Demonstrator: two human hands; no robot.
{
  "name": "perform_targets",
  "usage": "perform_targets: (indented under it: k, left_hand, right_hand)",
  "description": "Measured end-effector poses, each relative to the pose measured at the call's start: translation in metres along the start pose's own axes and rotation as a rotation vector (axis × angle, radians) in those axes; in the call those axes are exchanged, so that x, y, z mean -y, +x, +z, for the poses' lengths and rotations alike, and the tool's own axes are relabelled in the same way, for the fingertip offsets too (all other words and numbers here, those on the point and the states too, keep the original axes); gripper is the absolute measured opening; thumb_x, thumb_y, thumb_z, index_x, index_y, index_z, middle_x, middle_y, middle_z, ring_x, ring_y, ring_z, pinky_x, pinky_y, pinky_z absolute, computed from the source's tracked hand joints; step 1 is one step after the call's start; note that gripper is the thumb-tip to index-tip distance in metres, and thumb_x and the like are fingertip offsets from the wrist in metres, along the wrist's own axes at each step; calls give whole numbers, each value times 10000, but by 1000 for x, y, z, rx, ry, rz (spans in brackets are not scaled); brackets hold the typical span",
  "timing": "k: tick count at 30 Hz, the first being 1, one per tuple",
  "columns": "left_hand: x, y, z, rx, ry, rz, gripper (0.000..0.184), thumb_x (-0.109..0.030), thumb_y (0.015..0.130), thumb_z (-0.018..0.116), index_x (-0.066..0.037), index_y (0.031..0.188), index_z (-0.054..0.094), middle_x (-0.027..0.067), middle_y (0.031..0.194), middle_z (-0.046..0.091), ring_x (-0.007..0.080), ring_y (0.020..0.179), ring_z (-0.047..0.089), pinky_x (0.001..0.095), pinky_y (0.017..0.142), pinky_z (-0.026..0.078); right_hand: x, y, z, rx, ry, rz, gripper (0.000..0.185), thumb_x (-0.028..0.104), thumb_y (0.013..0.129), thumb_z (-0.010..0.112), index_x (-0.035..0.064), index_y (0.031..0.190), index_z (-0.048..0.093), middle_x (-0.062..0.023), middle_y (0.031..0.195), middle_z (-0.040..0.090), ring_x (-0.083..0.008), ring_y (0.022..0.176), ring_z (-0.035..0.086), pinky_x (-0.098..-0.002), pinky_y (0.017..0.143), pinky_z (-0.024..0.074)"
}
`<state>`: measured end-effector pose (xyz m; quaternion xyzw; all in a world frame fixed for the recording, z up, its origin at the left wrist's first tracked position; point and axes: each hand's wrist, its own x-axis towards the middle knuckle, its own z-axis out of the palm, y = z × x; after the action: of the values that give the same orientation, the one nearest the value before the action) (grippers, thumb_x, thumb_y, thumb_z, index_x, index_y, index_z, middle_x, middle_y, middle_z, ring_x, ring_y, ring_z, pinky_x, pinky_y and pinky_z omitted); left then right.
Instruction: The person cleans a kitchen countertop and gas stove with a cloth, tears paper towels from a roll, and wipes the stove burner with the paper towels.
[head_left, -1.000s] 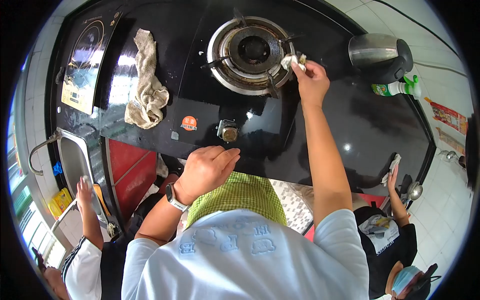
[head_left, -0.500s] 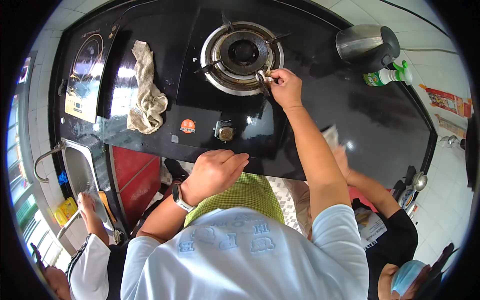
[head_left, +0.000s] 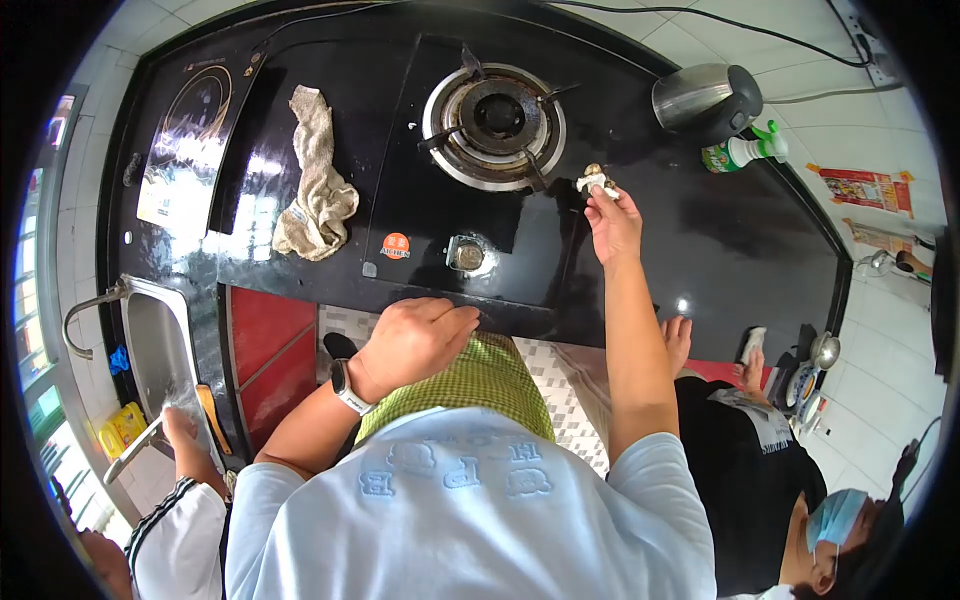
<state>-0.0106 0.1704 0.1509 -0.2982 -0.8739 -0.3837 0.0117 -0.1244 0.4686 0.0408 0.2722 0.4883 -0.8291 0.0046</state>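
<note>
My right hand pinches a small crumpled, stained wipe over the black stovetop, just right of the gas burner and apart from it. My left hand is at the counter's front edge, its fingers together and bent, and the palm side is hidden. Beyond it on the stovetop sit the control knob and a round orange logo. A beige rag lies bunched lengthwise to the left of the burner.
An induction cooker and a sink are at the left, where one person's hand reaches. At the right are a kettle, a spray bottle and a ladle. Another person's hand there holds a white cloth.
My right hand has moved from the burner's rim to the right with the wipe. The co-worker's cloth at the right has moved back to the counter's front edge. My left hand stays near that edge.
</note>
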Motion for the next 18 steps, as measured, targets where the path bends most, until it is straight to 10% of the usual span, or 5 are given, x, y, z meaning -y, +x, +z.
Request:
perform_targets:
  k: [12,16,18]
  left_hand:
    - [-14,-45,-21,-210,138,-176,106,-99,759,663,-46,846,632,61,649,556,241,570,575,342,522,479]
    - [-41,-73,-7,-325,-141,-557,124,-104,808,634,-28,907,639,109,732,605,252,608,599,335,548,479]
    - [-51,-95,14,-434,-343,-706,182,-75,852,618,-14,1023,640,98,824,637,115,666,608,236,576,481]
  right_hand:
    - [28,-55,57,464,-148,-190,321,-174,723,623,-49,1014,566,-119,1010,611,-183,923,604,-312,872,490]
    - [16,-74,76,705,-219,-166,334,-156,720,637,-56,1026,548,-126,1018,607,-180,932,604,-299,849,489]
    - [9,-92,86,789,-279,-126,354,-143,707,651,-58,1034,546,-124,1025,608,-179,938,603,-293,846,485]
